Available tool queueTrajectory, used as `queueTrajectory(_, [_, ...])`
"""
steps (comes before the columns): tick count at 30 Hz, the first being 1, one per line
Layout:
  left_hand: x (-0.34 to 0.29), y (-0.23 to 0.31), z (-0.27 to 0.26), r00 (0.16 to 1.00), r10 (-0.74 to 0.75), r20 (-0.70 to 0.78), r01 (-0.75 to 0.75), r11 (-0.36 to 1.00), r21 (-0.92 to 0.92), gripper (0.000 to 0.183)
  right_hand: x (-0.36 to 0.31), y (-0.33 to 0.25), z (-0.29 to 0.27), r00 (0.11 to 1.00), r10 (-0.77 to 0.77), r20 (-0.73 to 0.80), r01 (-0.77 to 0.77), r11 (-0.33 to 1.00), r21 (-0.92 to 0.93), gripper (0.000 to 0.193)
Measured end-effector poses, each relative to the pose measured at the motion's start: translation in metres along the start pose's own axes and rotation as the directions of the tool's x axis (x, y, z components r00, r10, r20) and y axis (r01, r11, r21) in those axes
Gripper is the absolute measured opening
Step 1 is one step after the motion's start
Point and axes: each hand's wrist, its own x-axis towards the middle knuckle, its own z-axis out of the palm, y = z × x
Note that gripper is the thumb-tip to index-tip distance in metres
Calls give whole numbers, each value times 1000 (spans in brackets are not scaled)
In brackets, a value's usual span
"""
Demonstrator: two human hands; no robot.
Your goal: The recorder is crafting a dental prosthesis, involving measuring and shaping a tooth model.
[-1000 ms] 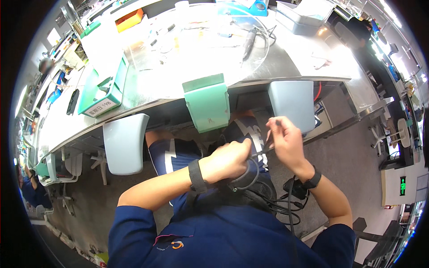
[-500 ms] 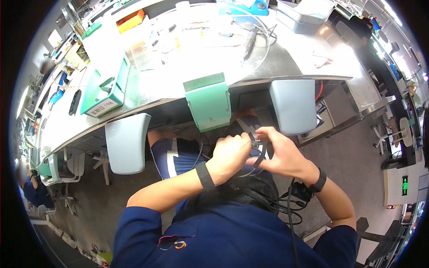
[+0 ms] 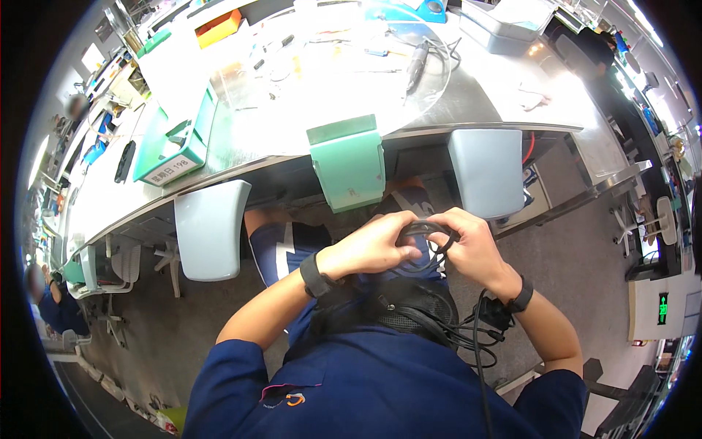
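Observation:
Between my two hands, above my lap, is a black cable (image 3: 418, 228) wound into a small coil. My left hand (image 3: 376, 245) grips the left side of the loops, thumb toward me and fingers curled over them. On the right side, my right hand (image 3: 472, 245) pinches the coil between thumb and fingers. Dark bands circle both my wrists. A black mesh waist pouch (image 3: 398, 311) lies across my lap below the hands, and more black cables (image 3: 468, 340) hang at its right side.
A metal workbench (image 3: 468, 106) spans the far side, holding a green bin (image 3: 197, 143), a grey tray (image 3: 490, 33), an orange box (image 3: 217, 29) and a black handheld tool (image 3: 417, 66). Grey panels (image 3: 212, 230) and a green one (image 3: 349, 172) project from its front edge. Another person (image 3: 58, 311) sits far left.
My left hand has turned from a fist, its fingers now wrapped on the coil. My right hand has closed from a spread grip onto the loops, which show more clearly.

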Motion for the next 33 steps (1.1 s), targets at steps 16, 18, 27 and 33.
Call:
queueTrajectory(16, [5, -5, 19, 964, -66, -258, -68, 876, -477, 24, 3, 6, -13, 976, 215, 24, -207, 898, 389, 40])
queueTrajectory(18, [1, -6, 18, 973, -58, -222, -59, 871, -487, 24, 7, 3, -15, 977, 209, 50, -215, 932, 292, 45])
queueTrajectory(27, [-1, 2, 30, 904, 51, -424, -138, 974, -179, 19, 11, -7, -10, 924, 381, 25, -359, 846, 395, 39])
queueTrajectory(33, [13, 9, 37, 782, 40, -622, -147, 982, -120, 23, 4, -4, -7, 954, 289, -78, -242, 899, 365, 19])
